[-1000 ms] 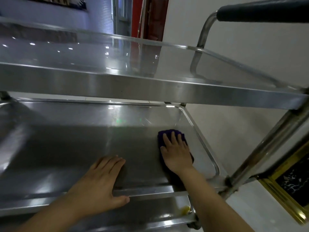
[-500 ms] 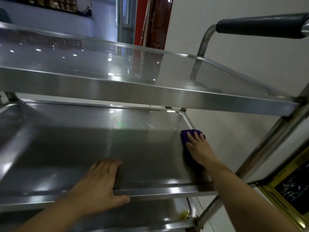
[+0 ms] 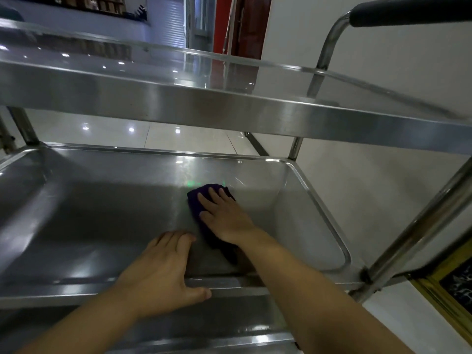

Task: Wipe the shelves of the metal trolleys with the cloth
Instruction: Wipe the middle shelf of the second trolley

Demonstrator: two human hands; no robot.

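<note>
Body in view: two hands, two forearms.

Left hand [image 3: 163, 274]: bare. Broad back, four fingers and a thumb all showing, with rounded tips. Knuckles show as faint ridges.

Left forearm [image 3: 84, 325]: bare from the wrist to the near-left frame edge. Smooth surface, lower side in shadow.

Right hand [image 3: 224, 218]: bare. Back of the hand shows, fingers slim with rounded tips. Nail detail too blurred to record.

Right forearm [image 3: 319, 290]: bare from the wrist to the near-right frame edge. It looks thicker toward the near edge under the wide-angle lens. Even, smooth surface.
</note>
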